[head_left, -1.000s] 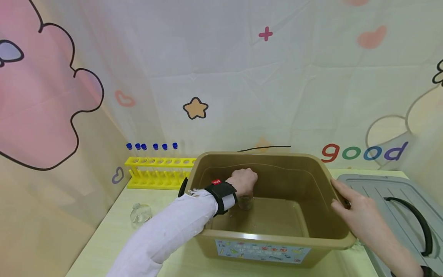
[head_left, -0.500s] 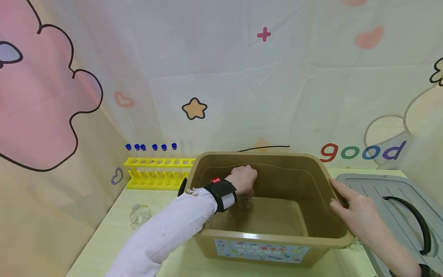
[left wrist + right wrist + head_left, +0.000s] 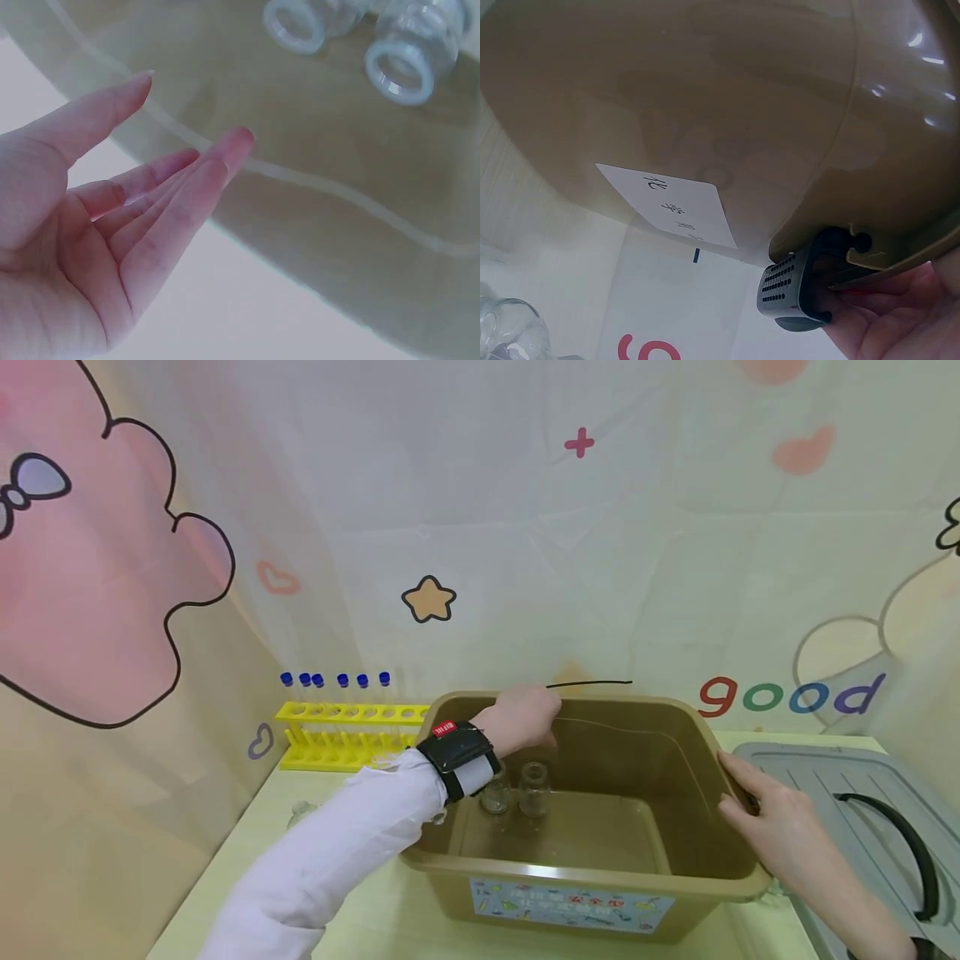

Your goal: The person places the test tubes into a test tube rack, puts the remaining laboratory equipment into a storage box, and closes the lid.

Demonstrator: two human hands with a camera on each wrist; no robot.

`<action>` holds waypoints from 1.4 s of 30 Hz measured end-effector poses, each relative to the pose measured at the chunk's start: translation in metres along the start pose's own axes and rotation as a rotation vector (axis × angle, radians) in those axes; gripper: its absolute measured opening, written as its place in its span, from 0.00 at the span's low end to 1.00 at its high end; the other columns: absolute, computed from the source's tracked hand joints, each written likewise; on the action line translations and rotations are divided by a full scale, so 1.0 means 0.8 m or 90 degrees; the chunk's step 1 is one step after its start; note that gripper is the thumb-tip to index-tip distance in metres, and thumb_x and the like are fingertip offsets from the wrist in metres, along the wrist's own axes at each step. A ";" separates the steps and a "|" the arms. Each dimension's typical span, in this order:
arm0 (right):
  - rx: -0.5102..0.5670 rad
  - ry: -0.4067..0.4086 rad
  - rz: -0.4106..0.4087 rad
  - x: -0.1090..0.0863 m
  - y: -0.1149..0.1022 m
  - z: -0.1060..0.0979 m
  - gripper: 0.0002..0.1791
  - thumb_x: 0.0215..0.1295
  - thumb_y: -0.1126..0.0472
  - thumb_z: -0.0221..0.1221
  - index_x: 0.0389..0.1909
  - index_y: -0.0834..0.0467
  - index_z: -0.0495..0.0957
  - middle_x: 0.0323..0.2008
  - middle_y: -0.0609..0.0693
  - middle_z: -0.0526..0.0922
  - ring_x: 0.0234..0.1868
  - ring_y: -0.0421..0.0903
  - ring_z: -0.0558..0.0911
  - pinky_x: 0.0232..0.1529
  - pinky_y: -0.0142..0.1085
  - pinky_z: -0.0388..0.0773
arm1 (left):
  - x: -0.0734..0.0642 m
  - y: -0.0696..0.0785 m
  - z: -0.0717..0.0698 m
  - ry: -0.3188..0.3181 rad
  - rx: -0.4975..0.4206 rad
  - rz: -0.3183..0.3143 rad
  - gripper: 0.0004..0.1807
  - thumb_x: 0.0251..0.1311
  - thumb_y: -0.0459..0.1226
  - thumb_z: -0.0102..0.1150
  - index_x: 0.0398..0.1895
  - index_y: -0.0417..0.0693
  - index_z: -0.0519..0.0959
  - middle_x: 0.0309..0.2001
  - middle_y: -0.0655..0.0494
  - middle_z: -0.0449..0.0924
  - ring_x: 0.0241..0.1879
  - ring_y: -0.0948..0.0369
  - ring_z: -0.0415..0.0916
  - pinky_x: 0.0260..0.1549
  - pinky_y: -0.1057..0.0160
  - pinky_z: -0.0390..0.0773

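In the head view, two small clear glass bottles stand side by side on the floor of a brown plastic bin (image 3: 600,878): one jar-like bottle (image 3: 535,793) and another bottle (image 3: 495,797) partly behind my left wrist. My left hand (image 3: 521,720) is over the bin's back left part, above the bottles. The left wrist view shows its fingers apart from the thumb, holding nothing, with two bottle mouths (image 3: 401,73) beyond. My right hand (image 3: 780,827) grips the bin's right rim, thumb inside. In the right wrist view its fingers are by the bin's dark side handle (image 3: 787,292).
A yellow rack (image 3: 352,714) with several blue-capped tubes stands behind the bin's left side. A grey lid (image 3: 817,768) with a black handle lies at right. Another glass vessel (image 3: 302,811) is partly hidden by my left sleeve. A patterned cloth hangs behind.
My left hand has let go of a glass bottle on the bin floor and risen toward the back rim, uncovering two bottles. My right hand stays on the right rim.
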State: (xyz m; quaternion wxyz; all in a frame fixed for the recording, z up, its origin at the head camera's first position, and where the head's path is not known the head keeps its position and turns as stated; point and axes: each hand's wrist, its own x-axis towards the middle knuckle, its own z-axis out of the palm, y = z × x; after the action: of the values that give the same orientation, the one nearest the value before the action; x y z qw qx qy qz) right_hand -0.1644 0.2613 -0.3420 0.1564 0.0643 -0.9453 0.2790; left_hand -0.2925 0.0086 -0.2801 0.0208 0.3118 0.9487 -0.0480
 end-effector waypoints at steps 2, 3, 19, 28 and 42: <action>0.001 -0.001 0.004 -0.001 0.002 0.001 0.28 0.59 0.66 0.53 0.61 0.68 0.61 0.51 0.73 0.67 0.45 0.68 0.71 0.36 0.58 0.68 | -0.007 -0.007 -0.012 0.001 -0.021 -0.007 0.14 0.50 0.44 0.65 0.31 0.44 0.75 0.27 0.57 0.71 0.28 0.63 0.70 0.22 0.66 0.71; 0.001 -0.002 0.005 -0.001 0.003 0.001 0.28 0.59 0.66 0.53 0.61 0.68 0.61 0.51 0.73 0.67 0.45 0.68 0.71 0.36 0.58 0.68 | -0.011 -0.011 -0.017 0.006 -0.032 -0.010 0.14 0.51 0.44 0.65 0.31 0.44 0.75 0.27 0.58 0.71 0.28 0.63 0.69 0.22 0.67 0.71; -0.012 -0.001 0.011 -0.006 0.010 0.002 0.27 0.59 0.65 0.53 0.60 0.68 0.62 0.50 0.73 0.68 0.42 0.67 0.73 0.34 0.56 0.68 | -0.093 -0.102 -0.033 0.100 -0.181 -0.112 0.11 0.56 0.40 0.60 0.27 0.42 0.73 0.23 0.53 0.71 0.25 0.57 0.68 0.24 0.63 0.67; -0.013 0.001 0.007 -0.005 0.007 0.002 0.28 0.59 0.65 0.53 0.61 0.68 0.62 0.49 0.73 0.68 0.40 0.65 0.73 0.33 0.55 0.69 | -0.142 -0.157 -0.013 0.135 -0.210 -0.163 0.10 0.55 0.37 0.61 0.25 0.39 0.74 0.23 0.51 0.71 0.24 0.55 0.68 0.25 0.61 0.69; 0.004 0.008 -0.009 -0.002 0.004 0.000 0.28 0.59 0.65 0.53 0.61 0.68 0.62 0.51 0.73 0.67 0.46 0.69 0.70 0.38 0.58 0.67 | -0.225 -0.227 0.068 0.073 -0.232 -0.249 0.11 0.52 0.36 0.62 0.26 0.35 0.74 0.20 0.53 0.69 0.19 0.58 0.64 0.20 0.62 0.65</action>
State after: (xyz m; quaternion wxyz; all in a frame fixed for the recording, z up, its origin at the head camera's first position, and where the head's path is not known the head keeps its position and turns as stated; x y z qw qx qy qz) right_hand -0.1639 0.2642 -0.3440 0.1643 0.0693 -0.9429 0.2812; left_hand -0.2547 -0.2489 -0.3074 0.0135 0.1157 0.9836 0.1380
